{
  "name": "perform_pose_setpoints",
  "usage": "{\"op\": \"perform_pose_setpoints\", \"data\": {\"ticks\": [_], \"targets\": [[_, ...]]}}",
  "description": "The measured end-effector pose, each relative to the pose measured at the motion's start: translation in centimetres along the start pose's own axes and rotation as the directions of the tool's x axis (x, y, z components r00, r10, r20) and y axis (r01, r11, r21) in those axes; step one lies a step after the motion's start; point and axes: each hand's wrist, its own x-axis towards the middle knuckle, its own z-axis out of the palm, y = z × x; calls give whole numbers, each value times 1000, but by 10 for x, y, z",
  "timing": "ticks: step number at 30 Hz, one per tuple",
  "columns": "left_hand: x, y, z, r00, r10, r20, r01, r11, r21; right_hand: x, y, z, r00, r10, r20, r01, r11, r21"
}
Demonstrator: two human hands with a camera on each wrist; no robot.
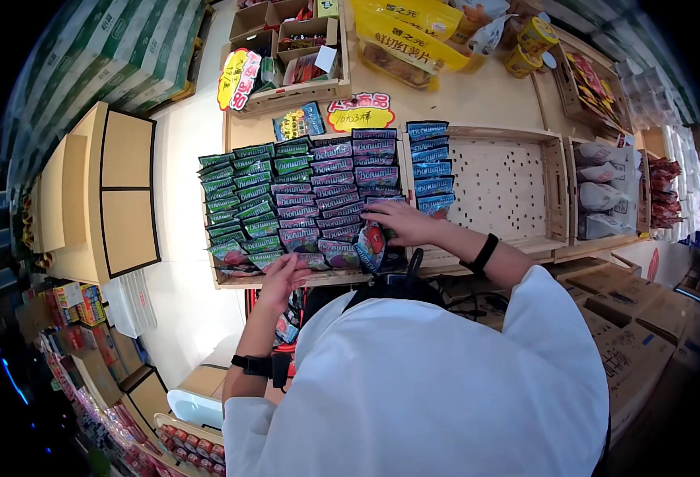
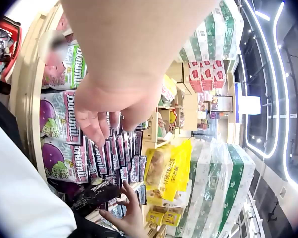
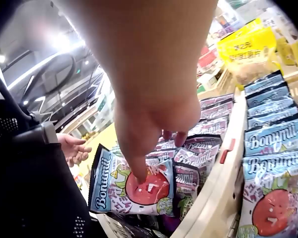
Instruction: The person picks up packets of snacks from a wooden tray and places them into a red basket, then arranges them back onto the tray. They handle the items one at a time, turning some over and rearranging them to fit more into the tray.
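Observation:
My right hand (image 1: 402, 222) holds a blue snack packet (image 1: 370, 246) with a red tomato-like cartoon on it, at the front right of the left wooden crate (image 1: 330, 278). In the right wrist view, the thumb lies across the front of this packet, which is turned sideways, while other fingers reach towards the purple packets (image 3: 213, 126) behind. My left hand (image 1: 282, 278) hovers by the crate's front edge, its fingers loosely bent and gripping nothing. Close under it in the left wrist view are purple packets (image 2: 57, 158). Green packets (image 1: 254, 195) stand in rows at the left.
Right of the divider, a second crate (image 1: 553, 187) has a column of blue packets (image 1: 432, 171) along its left side. Yellow snack bags (image 1: 406, 48) and a price sign (image 1: 360, 113) are behind. White bags (image 1: 600, 175) stand further right; cardboard boxes (image 1: 620, 350) lie below.

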Motion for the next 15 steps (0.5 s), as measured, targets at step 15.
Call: {"op": "perform_pose_setpoints", "data": {"ticks": [15], "targets": [[-48,-83,-95,977,-26,-213,-11,985,-171,-40,10,-48,834,552,1,-418,630,655]]}}
